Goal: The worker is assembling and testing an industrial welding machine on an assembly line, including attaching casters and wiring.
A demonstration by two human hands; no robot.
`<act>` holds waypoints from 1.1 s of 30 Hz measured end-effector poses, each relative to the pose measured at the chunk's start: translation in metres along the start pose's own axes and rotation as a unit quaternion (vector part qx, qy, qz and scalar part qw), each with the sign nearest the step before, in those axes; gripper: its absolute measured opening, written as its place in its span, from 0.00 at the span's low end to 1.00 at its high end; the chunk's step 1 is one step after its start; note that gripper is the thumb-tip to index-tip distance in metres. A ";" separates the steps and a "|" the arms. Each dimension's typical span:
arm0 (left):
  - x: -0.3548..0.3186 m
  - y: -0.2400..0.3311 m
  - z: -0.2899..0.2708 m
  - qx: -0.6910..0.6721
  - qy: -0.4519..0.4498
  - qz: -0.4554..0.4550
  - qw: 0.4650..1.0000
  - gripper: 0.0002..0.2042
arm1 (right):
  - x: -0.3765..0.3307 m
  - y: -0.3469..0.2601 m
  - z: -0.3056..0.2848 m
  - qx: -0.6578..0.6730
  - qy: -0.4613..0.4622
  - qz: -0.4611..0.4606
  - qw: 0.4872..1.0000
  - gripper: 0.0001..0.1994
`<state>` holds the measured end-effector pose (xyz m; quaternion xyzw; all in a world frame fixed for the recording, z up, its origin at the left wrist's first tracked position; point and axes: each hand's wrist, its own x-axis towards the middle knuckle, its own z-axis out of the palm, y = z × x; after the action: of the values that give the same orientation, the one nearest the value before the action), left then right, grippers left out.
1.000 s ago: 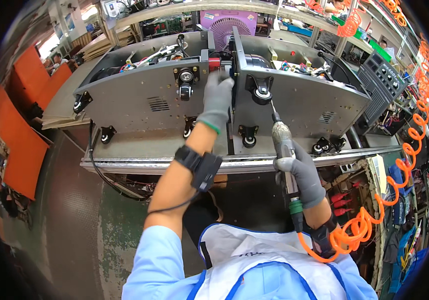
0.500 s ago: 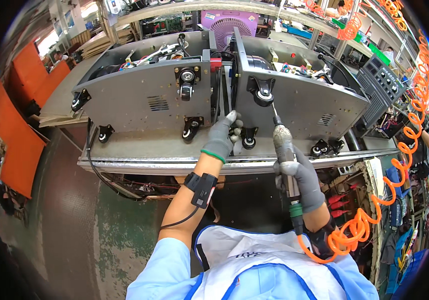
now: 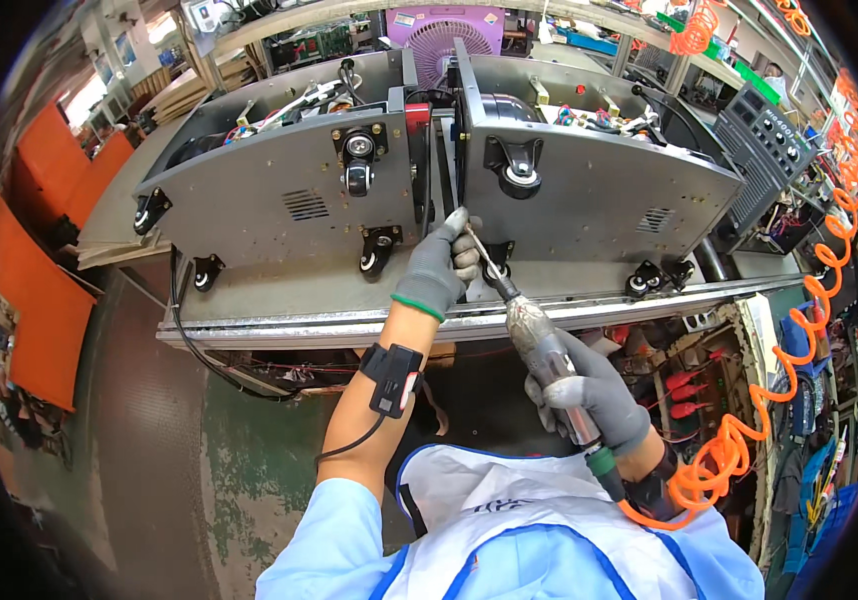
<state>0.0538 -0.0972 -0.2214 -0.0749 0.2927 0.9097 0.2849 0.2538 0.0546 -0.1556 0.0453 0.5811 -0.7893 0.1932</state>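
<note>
My right hand (image 3: 597,392), in a grey glove, is wrapped round an air screwdriver (image 3: 541,345) with an orange coiled hose. Its long bit slants up and left, the tip at the fingers of my left hand (image 3: 441,262). That gloved hand is closed with thumb up; what it holds, if anything, is hidden. It is in front of the gap between two grey metal cabinets, the left cabinet (image 3: 239,215) and the right cabinet (image 3: 589,205). Black casters are on their near faces, among them an upper caster (image 3: 517,168) and a lower caster (image 3: 376,250).
Both cabinets stand on a workbench (image 3: 299,325) with a metal front edge. A purple fan (image 3: 446,35) is behind them. A dark machine with knobs (image 3: 764,150) stands at the right, and the orange hose (image 3: 799,375) coils down that side. Orange panels (image 3: 24,300) are at the left.
The screwdriver's bit has left the upper caster on the right cabinet and swung down and left to my left hand. My left hand stays by the gap, and the view has shifted slightly.
</note>
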 end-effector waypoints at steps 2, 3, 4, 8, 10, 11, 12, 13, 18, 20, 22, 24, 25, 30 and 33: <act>-0.006 -0.001 0.005 -0.001 -0.007 -0.003 1.000 0.10 | -0.002 -0.002 -0.003 0.004 -0.005 0.001 1.000 0.35; -0.009 -0.001 0.007 -0.004 -0.015 -0.006 1.000 0.11 | -0.003 -0.003 -0.003 0.007 -0.009 0.002 1.000 0.33; -0.011 0.000 0.009 -0.002 -0.016 -0.004 1.000 0.11 | -0.003 -0.003 -0.003 0.007 -0.010 0.000 1.000 0.33; -0.017 0.001 0.014 -0.033 -0.017 -0.002 0.999 0.11 | -0.006 -0.004 -0.003 -0.026 0.000 0.000 1.000 0.35; -0.019 0.000 0.016 -0.051 -0.034 -0.010 0.998 0.11 | -0.007 -0.004 -0.003 -0.045 0.005 -0.005 0.999 0.38; -0.020 0.000 0.018 -0.021 -0.024 0.016 0.999 0.11 | -0.007 -0.004 -0.003 -0.047 0.005 -0.009 0.999 0.38; -0.021 -0.001 0.019 0.009 -0.014 0.042 0.999 0.11 | -0.007 -0.004 -0.004 -0.050 0.006 -0.013 0.999 0.38; -0.022 -0.001 0.020 0.009 -0.017 0.042 0.999 0.11 | -0.005 -0.005 -0.004 -0.051 0.007 -0.015 0.999 0.38; -0.024 0.005 0.023 0.237 0.020 0.149 0.960 0.12 | 0.016 0.009 -0.020 -0.329 0.048 -0.195 0.923 0.40; -0.015 0.008 0.013 0.199 -0.004 0.136 0.971 0.13 | 0.014 0.003 -0.012 -0.226 0.032 -0.126 0.965 0.40; -0.007 0.008 0.011 0.079 -0.104 0.067 0.989 0.12 | 0.019 0.010 -0.006 -0.082 0.028 -0.087 0.992 0.39; -0.002 -0.002 0.022 0.043 -0.023 0.078 0.996 0.11 | 0.024 0.010 0.000 -0.080 0.047 -0.106 0.990 0.38; -0.003 -0.003 0.027 0.010 0.058 0.085 0.995 0.09 | 0.025 0.009 0.003 -0.074 0.069 -0.125 0.987 0.37; 0.015 -0.015 -0.008 -0.062 0.042 0.115 0.991 0.10 | 0.042 0.006 0.011 -0.021 0.090 -0.156 0.983 0.32; 0.006 -0.014 -0.008 -0.066 0.057 0.088 0.992 0.11 | 0.046 0.009 0.008 -0.021 0.094 -0.149 0.984 0.32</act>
<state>0.0563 -0.0893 -0.2369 -0.1194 0.2529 0.9430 0.1806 0.2158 0.0335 -0.1743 0.0288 0.6133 -0.7891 0.0189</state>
